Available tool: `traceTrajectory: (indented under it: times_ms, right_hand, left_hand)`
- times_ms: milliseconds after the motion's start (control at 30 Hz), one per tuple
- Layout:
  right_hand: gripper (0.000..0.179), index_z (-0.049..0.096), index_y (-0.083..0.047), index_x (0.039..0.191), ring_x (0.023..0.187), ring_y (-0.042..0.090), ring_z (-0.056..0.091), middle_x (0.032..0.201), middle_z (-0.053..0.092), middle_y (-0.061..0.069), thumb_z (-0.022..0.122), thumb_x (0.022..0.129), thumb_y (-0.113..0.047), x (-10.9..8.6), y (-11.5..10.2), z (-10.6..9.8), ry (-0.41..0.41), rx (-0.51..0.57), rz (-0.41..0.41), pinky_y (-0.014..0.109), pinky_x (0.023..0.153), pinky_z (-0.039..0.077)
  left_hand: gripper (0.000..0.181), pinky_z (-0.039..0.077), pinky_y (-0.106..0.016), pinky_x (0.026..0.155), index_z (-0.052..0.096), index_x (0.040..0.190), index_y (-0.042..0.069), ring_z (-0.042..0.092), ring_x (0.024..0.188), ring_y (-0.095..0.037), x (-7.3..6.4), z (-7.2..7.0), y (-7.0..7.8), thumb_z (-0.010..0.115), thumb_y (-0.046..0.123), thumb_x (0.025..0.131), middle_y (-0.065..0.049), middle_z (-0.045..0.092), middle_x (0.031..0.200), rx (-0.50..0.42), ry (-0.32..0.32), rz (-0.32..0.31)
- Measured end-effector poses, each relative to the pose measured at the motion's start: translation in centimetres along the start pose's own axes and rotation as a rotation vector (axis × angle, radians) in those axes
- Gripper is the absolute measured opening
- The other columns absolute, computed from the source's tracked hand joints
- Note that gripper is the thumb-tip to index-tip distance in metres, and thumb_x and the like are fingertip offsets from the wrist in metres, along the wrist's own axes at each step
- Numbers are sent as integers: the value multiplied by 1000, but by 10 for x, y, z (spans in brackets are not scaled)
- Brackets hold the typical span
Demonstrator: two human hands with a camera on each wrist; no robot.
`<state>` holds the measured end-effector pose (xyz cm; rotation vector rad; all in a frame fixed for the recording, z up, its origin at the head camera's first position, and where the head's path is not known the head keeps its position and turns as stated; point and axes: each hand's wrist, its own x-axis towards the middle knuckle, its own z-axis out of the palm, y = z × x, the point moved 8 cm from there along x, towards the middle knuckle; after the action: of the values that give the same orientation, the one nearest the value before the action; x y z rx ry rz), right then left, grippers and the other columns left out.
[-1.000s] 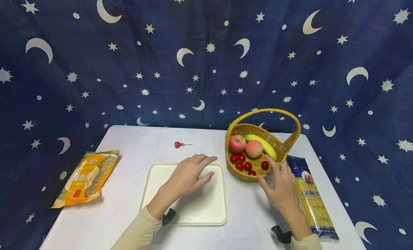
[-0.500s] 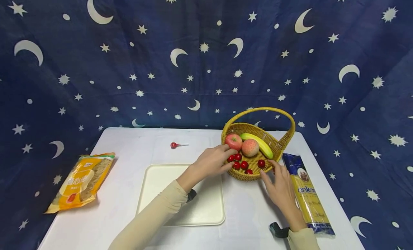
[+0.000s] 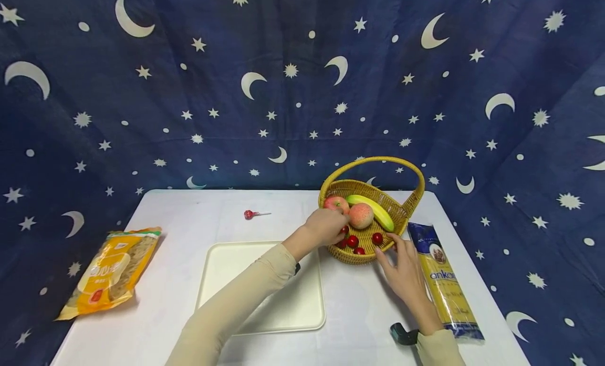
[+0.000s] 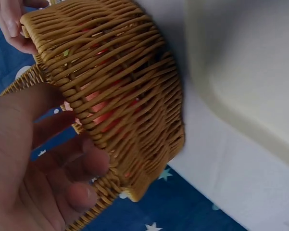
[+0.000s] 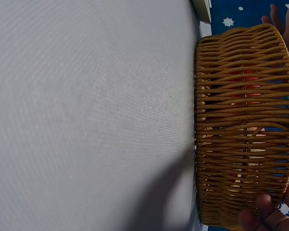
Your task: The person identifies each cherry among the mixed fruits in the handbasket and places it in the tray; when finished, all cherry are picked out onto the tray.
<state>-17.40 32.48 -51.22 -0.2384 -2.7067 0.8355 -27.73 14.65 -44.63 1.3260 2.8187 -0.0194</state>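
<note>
A brown wicker basket (image 3: 347, 258) with a tall arched handle stands at the right of the table. It holds an apple (image 3: 335, 203), a peach (image 3: 361, 216), a banana (image 3: 378, 211) and several cherries (image 3: 352, 241). My left hand (image 3: 323, 227) reaches over its left rim, fingers down among the cherries; the fingertips are hidden, and I cannot tell whether they pinch one. In the left wrist view, the other fingers (image 4: 89, 161) curl loosely outside the wicker wall. My right hand (image 3: 405, 271) grips the front right rim, thumb outside, index finger over the edge.
A cream tray (image 3: 264, 324) lies under my left forearm. Behind it is a lollipop (image 3: 249, 215). An orange snack bag (image 3: 113, 271) lies at the left, and a blue and yellow pasta packet (image 3: 444, 282) beside my right hand. A starry curtain (image 3: 212, 161) hangs behind the table.
My left hand has moved from above the tray rightward into the basket, covering some cherries. The right hand stays at the basket's rim. The whole head view has shifted slightly.
</note>
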Motion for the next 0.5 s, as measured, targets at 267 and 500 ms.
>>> traceTrajectory:
  times_ms: [267,500]
  right_hand:
    - [63,50,-11,153,123,38,54,133,54,20,69,102,-43,1,2,1,-9,2,3,55,99,44]
    - [61,52,-11,151,117,35,55,127,55,19,72,101,-40,1,2,0,19,1,-28,51,93,43]
  left_hand:
    - [14,63,-35,81,76,111,22,75,95,-14,23,3,8,70,24,100,3,78,110,88,-77,9]
    - [10,64,-36,79,78,107,23,74,90,-13,36,8,13,70,24,102,5,79,103,94,-177,-18]
